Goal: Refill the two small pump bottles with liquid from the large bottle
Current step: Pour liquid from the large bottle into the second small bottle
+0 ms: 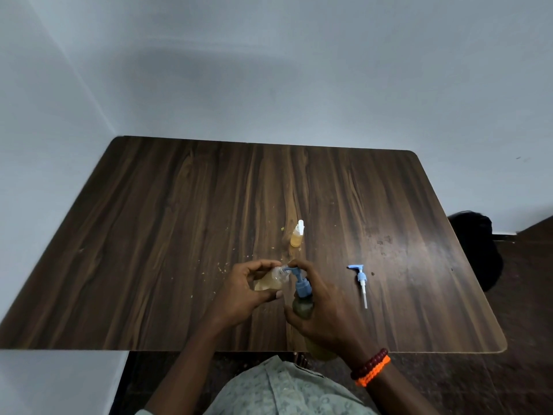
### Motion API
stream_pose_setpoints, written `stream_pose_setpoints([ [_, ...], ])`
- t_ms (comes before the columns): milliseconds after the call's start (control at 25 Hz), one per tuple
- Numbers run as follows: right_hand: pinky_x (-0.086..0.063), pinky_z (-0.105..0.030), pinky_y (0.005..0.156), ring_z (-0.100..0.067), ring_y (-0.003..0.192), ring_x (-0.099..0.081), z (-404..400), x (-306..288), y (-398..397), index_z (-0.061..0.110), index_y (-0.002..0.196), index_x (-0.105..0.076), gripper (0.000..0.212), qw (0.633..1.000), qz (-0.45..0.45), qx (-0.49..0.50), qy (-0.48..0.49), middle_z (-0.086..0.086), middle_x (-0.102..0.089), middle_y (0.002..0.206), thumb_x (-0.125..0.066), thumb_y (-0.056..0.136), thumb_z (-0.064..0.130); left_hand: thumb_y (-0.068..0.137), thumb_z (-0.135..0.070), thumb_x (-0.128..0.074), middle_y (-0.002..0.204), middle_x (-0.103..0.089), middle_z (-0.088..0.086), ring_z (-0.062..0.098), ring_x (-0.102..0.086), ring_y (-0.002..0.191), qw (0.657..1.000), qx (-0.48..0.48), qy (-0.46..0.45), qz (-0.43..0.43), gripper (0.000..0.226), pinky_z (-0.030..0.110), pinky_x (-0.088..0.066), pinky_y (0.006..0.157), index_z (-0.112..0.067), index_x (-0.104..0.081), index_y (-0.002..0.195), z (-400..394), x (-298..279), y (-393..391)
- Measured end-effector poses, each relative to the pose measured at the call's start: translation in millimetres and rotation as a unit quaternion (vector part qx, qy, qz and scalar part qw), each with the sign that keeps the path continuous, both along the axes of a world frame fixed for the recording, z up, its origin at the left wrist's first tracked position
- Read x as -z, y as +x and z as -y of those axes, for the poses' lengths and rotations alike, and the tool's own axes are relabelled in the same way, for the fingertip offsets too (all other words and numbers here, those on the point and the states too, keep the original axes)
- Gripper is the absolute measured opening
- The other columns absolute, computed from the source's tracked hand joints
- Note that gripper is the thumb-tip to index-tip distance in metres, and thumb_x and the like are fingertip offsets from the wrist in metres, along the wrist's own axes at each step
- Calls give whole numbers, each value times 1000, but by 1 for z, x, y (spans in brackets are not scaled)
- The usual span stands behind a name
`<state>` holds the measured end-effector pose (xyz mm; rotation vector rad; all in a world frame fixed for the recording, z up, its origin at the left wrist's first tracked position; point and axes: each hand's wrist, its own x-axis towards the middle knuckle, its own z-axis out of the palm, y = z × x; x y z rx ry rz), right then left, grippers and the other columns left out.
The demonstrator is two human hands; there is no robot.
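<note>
Plain grey-blue walls, a corner on the left, and a dark wood-grain table (149, 235) with some crumbs and smears around the middle.

So the person is mid-refill here. The right hand (323, 307) is wrapped around the large bottle (302, 307), which still has its blue pump head (300, 283) on, one fingertip seemingly up on top of the pump. The bottle leans away from the person, its long axis running from its base near the table edge up toward the pump, with the nozzle pointing left. The left hand (248, 289) has its fingers curled around a clear small bottle (273, 280), tipped so its open mouth faces right and sits right at the nozzle. Looks like the idea is to pump liquid straight across rather than pour, which would explain holding the two mouth-to-spout. There's already some yellowish liquid in the small one.

The second small bottle (297, 236) stands upright farther back near the table's centre, capped in white and holding amber liquid, so probably done. A loose blue-and-white pump (361, 281) lies flat to the right, dip tube pointing toward the person, most likely waiting to go back on the bottle being filled. Beaded and orange bracelets (371, 368) sit on the right wrist.
</note>
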<state>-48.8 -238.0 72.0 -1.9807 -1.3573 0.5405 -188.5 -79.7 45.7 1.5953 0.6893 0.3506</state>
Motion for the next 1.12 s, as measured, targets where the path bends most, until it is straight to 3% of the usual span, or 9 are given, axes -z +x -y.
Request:
stream_pose_setpoints([
  [160,-50,-16,57,0,71,-64,-3,-1,1,47,122,-39,56,1000,-21,4,-2,14,-62,78,-79,85,38,73,-1,-92,115,-79,-6,11,-73,114,1000,6,-6,-8,52,26,-62,93,-28,-75,115,3,1,1],
  [280,-55,-19,64,-4,74,-67,-3,2,3,44,136,-37,67,1000,-12,9,0,14,-67,88,-79,84,40,74,-2,-91,115,-79,-9,9,-73,114,1000,4,-3,-5,51,28,-61,94,-27,-75,116,2,-2,1],
  [400,-51,-13,68,2,77,-63,-2,3,3,42,146,-33,76,1000,3,6,-5,18,-62,97,-78,85,43,74,-5,-92,116,-78,-15,7,-72,114,1000,2,10,-6,51,29,-60,97,-24,-75,119,0,-3,1],
  [600,-52,-17,58,-4,69,-65,-4,2,3,43,125,-40,56,1000,-14,10,-4,14,-62,81,-79,85,40,74,-2,-91,116,-79,-6,9,-73,114,1000,10,-7,-10,51,25,-62,92,-23,-75,118,3,-2,3],
  [880,-44,-10,61,-2,73,-62,-2,-3,6,55,138,-24,76,999,7,-25,-23,16,-57,91,-78,86,40,75,-1,-90,114,-80,-9,5,-73,110,1000,-1,2,-4,51,25,-61,94,-19,-75,121,-1,-3,3],
  [1120,-56,-23,61,-8,71,-66,-3,2,4,47,125,-38,56,1000,-17,14,7,13,-63,83,-77,85,41,74,-6,-92,118,-79,-8,8,-72,114,1000,10,3,-19,53,32,-61,99,-23,-75,121,2,1,4],
])
